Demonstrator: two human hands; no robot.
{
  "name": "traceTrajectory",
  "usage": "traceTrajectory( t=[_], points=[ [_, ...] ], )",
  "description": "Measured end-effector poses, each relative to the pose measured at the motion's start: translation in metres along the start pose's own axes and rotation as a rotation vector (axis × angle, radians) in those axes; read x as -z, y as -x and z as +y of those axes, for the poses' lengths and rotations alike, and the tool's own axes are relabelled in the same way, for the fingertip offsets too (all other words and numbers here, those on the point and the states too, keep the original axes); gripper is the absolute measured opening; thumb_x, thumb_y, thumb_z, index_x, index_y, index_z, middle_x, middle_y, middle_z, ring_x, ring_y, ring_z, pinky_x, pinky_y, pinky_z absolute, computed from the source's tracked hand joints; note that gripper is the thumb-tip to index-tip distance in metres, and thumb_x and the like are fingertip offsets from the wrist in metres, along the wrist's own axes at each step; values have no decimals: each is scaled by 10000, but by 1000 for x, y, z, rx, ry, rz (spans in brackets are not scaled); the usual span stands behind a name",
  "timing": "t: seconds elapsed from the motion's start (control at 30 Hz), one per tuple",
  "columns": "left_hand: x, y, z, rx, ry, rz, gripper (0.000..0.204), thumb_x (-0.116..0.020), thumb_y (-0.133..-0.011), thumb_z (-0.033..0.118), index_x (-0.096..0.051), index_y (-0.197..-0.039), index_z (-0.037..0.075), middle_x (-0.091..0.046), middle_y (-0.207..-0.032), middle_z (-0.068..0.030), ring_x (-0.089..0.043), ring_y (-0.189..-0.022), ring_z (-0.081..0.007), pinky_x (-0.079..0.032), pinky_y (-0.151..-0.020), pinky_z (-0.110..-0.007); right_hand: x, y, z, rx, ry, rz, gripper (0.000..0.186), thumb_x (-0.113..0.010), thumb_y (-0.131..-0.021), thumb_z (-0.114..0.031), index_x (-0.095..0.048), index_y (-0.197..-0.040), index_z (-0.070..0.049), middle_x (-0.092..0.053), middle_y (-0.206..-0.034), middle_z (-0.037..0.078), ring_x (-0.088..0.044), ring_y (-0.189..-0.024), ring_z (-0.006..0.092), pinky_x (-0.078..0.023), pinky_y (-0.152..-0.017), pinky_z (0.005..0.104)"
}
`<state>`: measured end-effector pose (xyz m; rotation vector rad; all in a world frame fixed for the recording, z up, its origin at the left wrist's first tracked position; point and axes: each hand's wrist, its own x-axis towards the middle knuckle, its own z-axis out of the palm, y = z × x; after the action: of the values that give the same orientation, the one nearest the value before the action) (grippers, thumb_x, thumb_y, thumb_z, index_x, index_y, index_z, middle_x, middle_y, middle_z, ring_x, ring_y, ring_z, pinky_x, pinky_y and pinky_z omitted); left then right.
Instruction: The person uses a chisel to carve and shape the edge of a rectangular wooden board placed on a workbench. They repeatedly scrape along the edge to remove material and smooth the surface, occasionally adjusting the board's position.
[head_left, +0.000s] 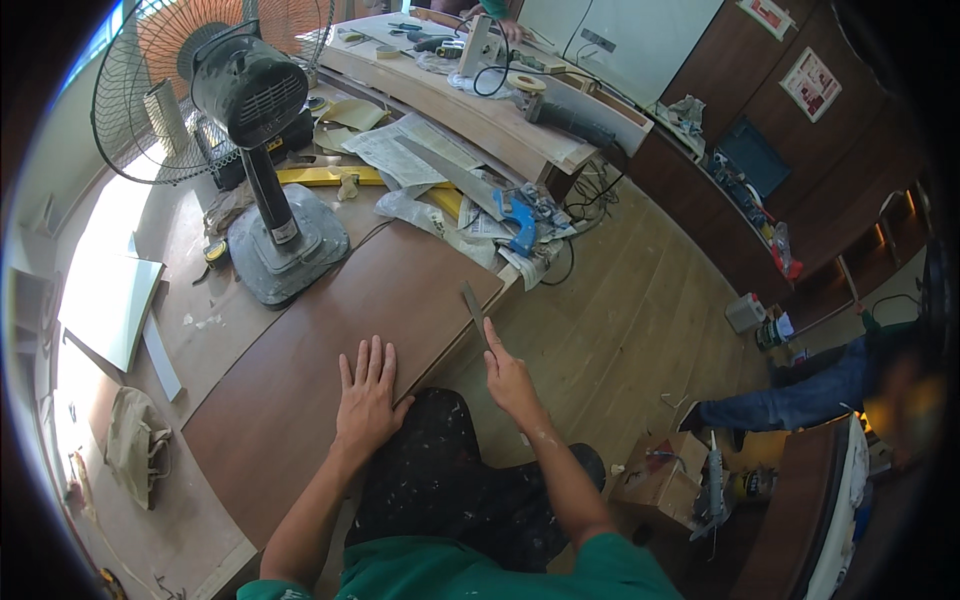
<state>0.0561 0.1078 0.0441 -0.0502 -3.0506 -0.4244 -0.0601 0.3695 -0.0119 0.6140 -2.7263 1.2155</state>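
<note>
A long brown wood-faced board lies on the workbench in front of me. My left hand rests flat near its right edge, fingers spread and thumb over the edge. In my right hand is a narrow flat metal file, its handle hidden in my closed fingers and the index finger stretched along it. The file's blade points away from me and lies against or just above the board's right edge near the far corner; I cannot tell whether it touches.
A dusty pedestal fan stands beyond the board, near a tape measure. A blue-handled handsaw lies on newspapers. Another workbench holds tools, with a person's hand behind. A jeans-clad person and cardboard box are right.
</note>
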Motion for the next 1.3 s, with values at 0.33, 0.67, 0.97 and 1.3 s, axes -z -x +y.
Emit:
traceTrajectory(
  t=[0.33, 0.67, 0.97, 1.3],
  points=[
    [-6, 1, 3, -3, -2, -9, 959, -755, -947, 444, -326, -1666, -23, -289, -1741, -268, -217, -1645, -429, -150, -1322, -654, -2, -17, 21, 10, -106, 76, 627, -529, -1098, -132, -369, -1698, -219, -682, -1032, 364, -700, -916, 510, -556, -835, 476],
    [-4, 4, 4, 13, 9, -27, 957, -757, -949, 428, -316, -1669, -21, -289, -1742, -266, -223, -1644, -425, -150, -1329, -632, -13, -22, 12, 35, -198, 178, 631, -490, -1110, -113, -329, -1716, -186, -609, -1458, 331, -624, -1330, 476, -527, -1035, 407],
    [1, 3, 7, 20, -8, -28, 956, -765, -946, 411, -314, -1671, -20, -285, -1747, -258, -227, -1642, -423, -149, -1330, -629, -29, -16, 14, -86, -197, 142, 614, -498, -1122, -139, -339, -1713, -195, -590, -1488, 323, -676, -1212, 457, -531, -1020, 434],
    [1, 3, 7, 26, 13, -48, 969, -748, -958, 413, -281, -1685, -24, -252, -1765, -252, -179, -1657, -420, -111, -1340, -610, -14, -32, 10, -179, -287, 155, 616, -523, -1111, -129, -355, -1702, -169, -608, -1402, 295, -662, -1201, 395, -525, -975, 404]
  ],
)
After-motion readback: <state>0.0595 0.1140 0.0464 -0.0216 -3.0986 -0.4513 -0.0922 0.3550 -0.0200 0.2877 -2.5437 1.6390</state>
